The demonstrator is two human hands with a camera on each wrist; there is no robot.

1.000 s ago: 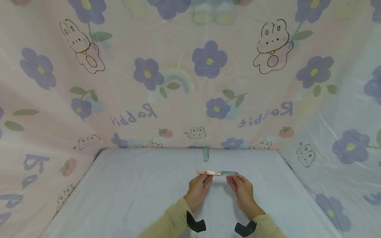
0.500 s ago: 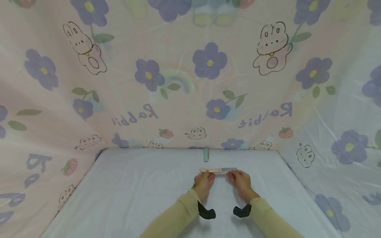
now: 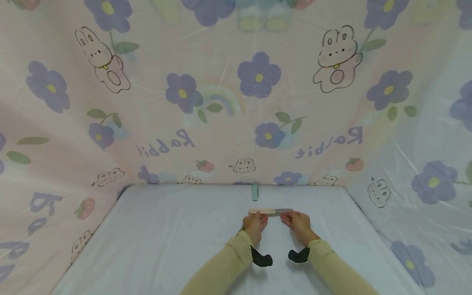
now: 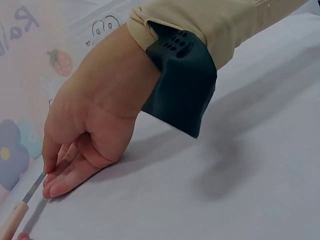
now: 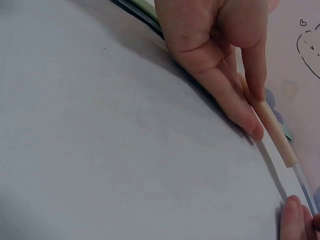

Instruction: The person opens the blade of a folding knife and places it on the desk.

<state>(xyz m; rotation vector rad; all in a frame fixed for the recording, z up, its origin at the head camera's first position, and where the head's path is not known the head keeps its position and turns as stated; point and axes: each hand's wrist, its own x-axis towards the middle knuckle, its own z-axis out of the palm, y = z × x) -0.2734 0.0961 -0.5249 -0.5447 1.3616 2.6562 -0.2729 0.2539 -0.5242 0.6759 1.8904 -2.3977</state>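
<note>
A small knife [image 3: 272, 211] with a pale pink handle [image 5: 272, 127] and a grey blade [image 3: 283, 211] lies crosswise between both hands, close over the white surface. My left hand [image 3: 254, 227] pinches the handle between thumb and fingers; the right wrist view shows this hand [image 5: 215, 55] from the side. At the other end, my right hand [image 3: 299, 226] pinches the blade near its tip, with the edge of the blade partly hidden by the fingers. That same right hand [image 4: 95, 105] fills much of the left wrist view.
A flat teal-green object [image 3: 255, 191] lies at the back edge of the white table cover [image 3: 177, 229], beyond the knife. Printed cloth walls [image 3: 221, 123] rise behind and at both sides. Black curved pieces [image 3: 262, 258] stick out at both wrists.
My left hand has moved right and slightly forward, bringing the handle with it. The right hand has shifted a little forward. The blade shows a narrower face than a second ago.
</note>
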